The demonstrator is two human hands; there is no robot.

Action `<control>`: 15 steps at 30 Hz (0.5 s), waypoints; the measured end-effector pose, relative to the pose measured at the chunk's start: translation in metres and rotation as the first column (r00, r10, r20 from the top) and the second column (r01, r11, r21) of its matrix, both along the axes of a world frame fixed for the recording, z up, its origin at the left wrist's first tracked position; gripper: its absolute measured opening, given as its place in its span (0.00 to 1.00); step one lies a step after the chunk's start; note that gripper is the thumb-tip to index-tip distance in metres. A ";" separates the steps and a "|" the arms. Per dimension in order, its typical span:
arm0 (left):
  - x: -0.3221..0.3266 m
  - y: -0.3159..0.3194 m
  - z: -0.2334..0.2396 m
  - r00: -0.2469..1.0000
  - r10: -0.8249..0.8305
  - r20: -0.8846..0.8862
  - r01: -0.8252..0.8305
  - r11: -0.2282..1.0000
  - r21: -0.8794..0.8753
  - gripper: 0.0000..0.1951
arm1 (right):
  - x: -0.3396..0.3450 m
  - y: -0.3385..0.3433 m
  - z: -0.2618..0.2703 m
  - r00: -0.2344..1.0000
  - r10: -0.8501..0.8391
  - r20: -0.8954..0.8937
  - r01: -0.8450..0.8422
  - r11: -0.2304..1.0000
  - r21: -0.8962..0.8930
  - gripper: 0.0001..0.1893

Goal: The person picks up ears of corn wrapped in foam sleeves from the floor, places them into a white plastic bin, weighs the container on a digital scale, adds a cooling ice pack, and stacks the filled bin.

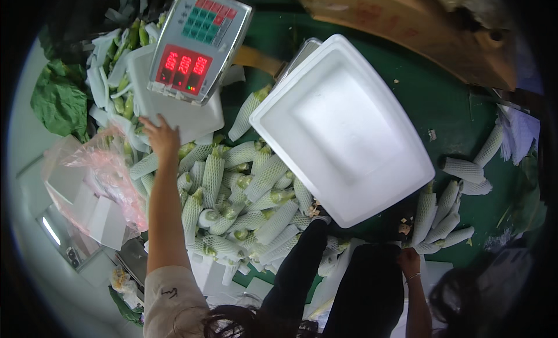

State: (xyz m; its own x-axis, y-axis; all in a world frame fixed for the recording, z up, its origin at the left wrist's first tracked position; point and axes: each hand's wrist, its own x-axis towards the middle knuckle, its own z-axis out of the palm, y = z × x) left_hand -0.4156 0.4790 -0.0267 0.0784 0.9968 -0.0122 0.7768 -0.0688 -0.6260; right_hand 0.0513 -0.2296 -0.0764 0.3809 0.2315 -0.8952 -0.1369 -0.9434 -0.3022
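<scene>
My left hand (163, 137) is stretched out with its fingers apart and nothing in it. It is nearest to a white foam container (202, 120), partly hidden under the scale's display, and to loose green vegetables (128, 104). Below and right of that hand lies a large heap of pale green vegetables in white foam net sleeves (270, 176). An open white foam box (348, 133), with nothing inside, rests tilted on the scale's platform. My right hand (409, 260) is low beside my knee, close to a smaller group of sleeved vegetables (423, 213); its fingers are partly hidden.
The digital scale's display (198, 46) stands on a post with red digits lit. A cardboard carton (405, 28) is at the top right. Pink plastic bags (113, 181) and a green cloth or sheet (61, 100) lie left. More sleeved vegetables (464, 170) rest on the green floor (457, 120).
</scene>
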 end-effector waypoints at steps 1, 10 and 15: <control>-0.052 0.022 -0.004 0.987 0.154 -0.038 -0.155 0.987 -0.039 0.36 | -0.004 0.003 0.000 0.999 0.023 -0.024 -0.023 1.000 -0.006 0.06; -0.223 0.058 0.150 0.889 0.455 0.060 -0.455 0.860 0.228 0.32 | -0.006 -0.003 0.038 0.999 0.007 0.034 -0.004 0.997 -0.075 0.08; -0.163 -0.053 0.190 0.993 0.085 0.076 -0.086 0.996 0.008 0.35 | -0.009 -0.022 0.043 0.996 -0.082 -0.034 0.081 0.996 -0.022 0.08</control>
State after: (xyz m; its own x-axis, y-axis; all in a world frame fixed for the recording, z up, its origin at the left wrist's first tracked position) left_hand -0.5787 0.4262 0.1630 -0.0070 1.0000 0.0018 0.8246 0.0068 -0.5657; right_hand 0.0425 -0.2516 -0.0330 0.3662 0.1821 -0.9126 -0.2235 -0.9348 -0.2762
